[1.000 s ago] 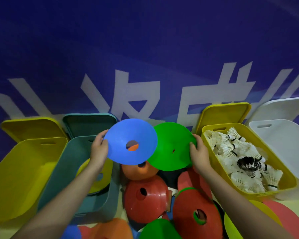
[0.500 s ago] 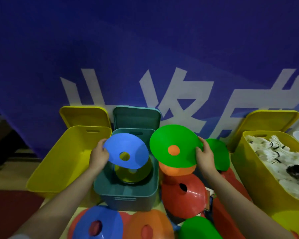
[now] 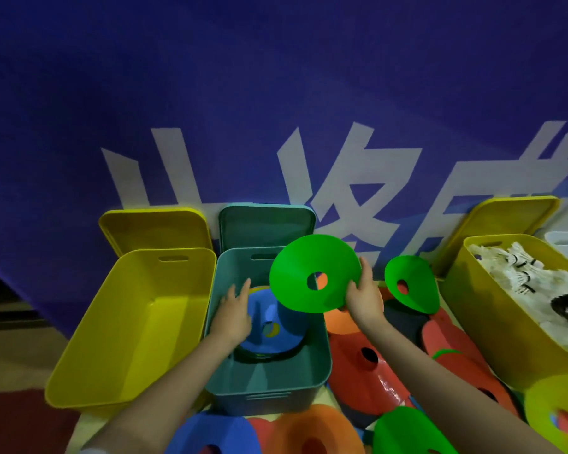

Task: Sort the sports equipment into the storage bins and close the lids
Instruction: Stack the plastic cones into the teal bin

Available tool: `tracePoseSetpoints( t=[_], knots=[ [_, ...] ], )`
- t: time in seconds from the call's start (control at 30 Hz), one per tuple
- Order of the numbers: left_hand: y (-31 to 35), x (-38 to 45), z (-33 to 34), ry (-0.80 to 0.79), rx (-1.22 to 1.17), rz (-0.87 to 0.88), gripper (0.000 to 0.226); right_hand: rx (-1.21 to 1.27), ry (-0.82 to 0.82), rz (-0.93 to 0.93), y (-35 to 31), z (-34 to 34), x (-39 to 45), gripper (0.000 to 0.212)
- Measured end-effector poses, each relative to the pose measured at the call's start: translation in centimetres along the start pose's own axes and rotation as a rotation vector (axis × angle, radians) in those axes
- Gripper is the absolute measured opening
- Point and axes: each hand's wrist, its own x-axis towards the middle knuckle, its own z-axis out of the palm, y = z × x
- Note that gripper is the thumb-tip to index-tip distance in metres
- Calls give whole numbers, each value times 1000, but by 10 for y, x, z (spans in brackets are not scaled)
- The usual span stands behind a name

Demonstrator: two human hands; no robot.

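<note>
My left hand (image 3: 233, 314) reaches into the teal bin (image 3: 266, 381) with fingers straight, resting against a blue disc cone (image 3: 276, 329) that lies inside on top of a yellow one. My right hand (image 3: 363, 294) grips the right edge of a green disc cone (image 3: 295, 273), held tilted above the teal bin's right rim. Another green cone (image 3: 413, 286) leans to the right of that hand. Red, orange, blue and green cones (image 3: 364, 365) lie piled on the floor in front.
An empty yellow bin (image 3: 128, 326) stands left of the teal one, each with its lid propped behind. A yellow bin (image 3: 492, 326) full of white shuttlecocks (image 3: 522, 273) stands at right. A blue banner wall runs behind all bins.
My left hand lowered the blue cone into the teal bin and let go of it. My right hand carried the green cone left and up over the bin's rim.
</note>
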Motion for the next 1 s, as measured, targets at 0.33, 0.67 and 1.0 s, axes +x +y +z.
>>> tracePoseSetpoints(
  t=[0.33,0.67,1.0],
  knots=[
    [-35,-23,-28,219,-206,-117,65,-384,-274,-224,-14,93,-8,72],
    [-36,-20,-23,220,-186,-207,63,-382,-335,112,32,146,-12,71],
    [-1,-36,-12,499,-87,175,42,7,-142,-420,-27,33,12,42]
  ],
)
